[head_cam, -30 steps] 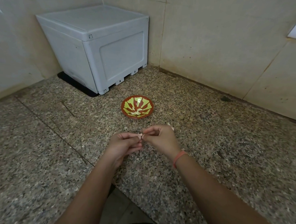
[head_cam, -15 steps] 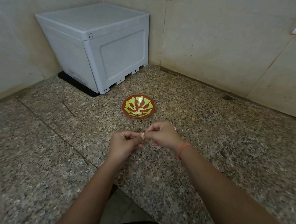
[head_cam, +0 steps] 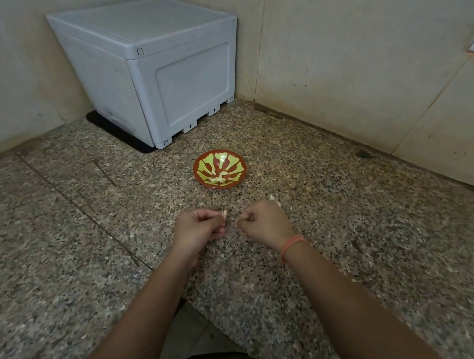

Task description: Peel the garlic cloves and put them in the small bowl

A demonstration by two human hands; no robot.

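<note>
A small red bowl (head_cam: 200, 169) with a yellow-green pattern sits on the granite counter (head_cam: 337, 225); a few pale peeled garlic cloves (head_cam: 218, 180) lie in it. In front of the bowl my left hand (head_cam: 197, 228) pinches a small garlic clove (head_cam: 224, 213) at its fingertips. A short gap to the right, my right hand (head_cam: 264, 222) has its fingers curled and pinches a pale bit of garlic skin (head_cam: 237, 223). A whitish piece of garlic (head_cam: 273, 199) shows just behind my right hand on the counter.
A grey plastic box (head_cam: 159, 73) stands on a black mat (head_cam: 117, 132) in the back left corner. Tiled walls (head_cam: 346, 61) close the counter at the back and left. The counter's front edge (head_cam: 196, 309) has a notch near my body.
My two hands, which were joined on the clove, have pulled apart. The left keeps the clove, the right has drawn a bit of skin away to the right.
</note>
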